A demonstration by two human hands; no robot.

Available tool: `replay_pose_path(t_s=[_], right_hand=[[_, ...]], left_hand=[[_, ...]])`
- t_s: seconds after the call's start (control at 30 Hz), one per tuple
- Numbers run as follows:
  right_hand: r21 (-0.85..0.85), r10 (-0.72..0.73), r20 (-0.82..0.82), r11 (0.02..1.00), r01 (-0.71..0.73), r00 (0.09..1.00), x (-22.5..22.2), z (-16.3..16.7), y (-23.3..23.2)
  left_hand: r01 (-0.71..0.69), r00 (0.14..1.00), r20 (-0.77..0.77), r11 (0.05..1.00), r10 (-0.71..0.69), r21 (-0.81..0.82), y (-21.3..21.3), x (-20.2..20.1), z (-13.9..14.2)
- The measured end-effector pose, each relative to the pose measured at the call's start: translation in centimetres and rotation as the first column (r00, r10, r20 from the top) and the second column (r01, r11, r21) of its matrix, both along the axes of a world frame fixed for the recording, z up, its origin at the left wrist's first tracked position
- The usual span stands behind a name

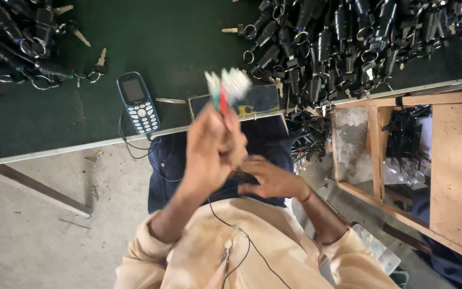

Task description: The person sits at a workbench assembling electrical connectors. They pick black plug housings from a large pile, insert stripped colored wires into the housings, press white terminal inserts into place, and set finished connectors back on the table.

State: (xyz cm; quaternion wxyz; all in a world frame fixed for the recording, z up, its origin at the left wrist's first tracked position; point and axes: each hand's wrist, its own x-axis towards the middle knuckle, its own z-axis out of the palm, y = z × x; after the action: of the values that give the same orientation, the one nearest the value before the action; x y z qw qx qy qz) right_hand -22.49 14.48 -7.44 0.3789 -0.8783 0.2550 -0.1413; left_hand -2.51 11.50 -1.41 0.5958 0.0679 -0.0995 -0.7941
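At centre frame, raised above the lap: left hand, fingers closed around a small bundle of connectors — white plastic plugs with red and green wires, blurred, held up in front of the bench edge.

Just beside it, lower and to the right: right hand, fingers curled loosely at lap level, red thread at the wrist; whether it holds anything cannot be told.

Below both hands: cream sleeves and shirt, with a thin black cable running down the chest.

Behind the connectors, at the bench edge: small dark flat board with a yellow part at its lower edge.

Left of that, on the dark green bench top: blue keypad phone, lying flat, a black cord trailing off the edge.

Bench, upper right: large heap of black lock assemblies with key rings.

Bench, upper left: smaller heap of the same black parts with keys.

Far right: wooden shelf frame, open compartments; one compartment holds a tangle of black wired parts.

Under the bench, between shelf and lap: loose wiring bundle, multicoloured.
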Motion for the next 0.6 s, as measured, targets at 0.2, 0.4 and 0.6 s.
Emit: replay_pose_path(t_s=[0.2,0.4,0.6], right_hand=[[0.811,-0.459,0.055,0.538,0.228,0.887,-0.6,-0.6,1.8],[0.888,-0.604,-0.012,0.359,0.286,0.797,-1.9,-0.3,-0.7],[0.921,-0.542,-0.009,0.322,0.217,0.84,-2.8,0.2,0.6]], left_hand=[[-0.014,0.677,0.718,0.978,0.163,-0.208,-3.5,-0.7,-2.4],[0.093,0.661,0.746,0.995,-0.078,0.021,1.2,-2.4,-6.7],[0.068,0.776,0.631,0.993,0.009,-0.097,0.2,-0.6,-6.3]])
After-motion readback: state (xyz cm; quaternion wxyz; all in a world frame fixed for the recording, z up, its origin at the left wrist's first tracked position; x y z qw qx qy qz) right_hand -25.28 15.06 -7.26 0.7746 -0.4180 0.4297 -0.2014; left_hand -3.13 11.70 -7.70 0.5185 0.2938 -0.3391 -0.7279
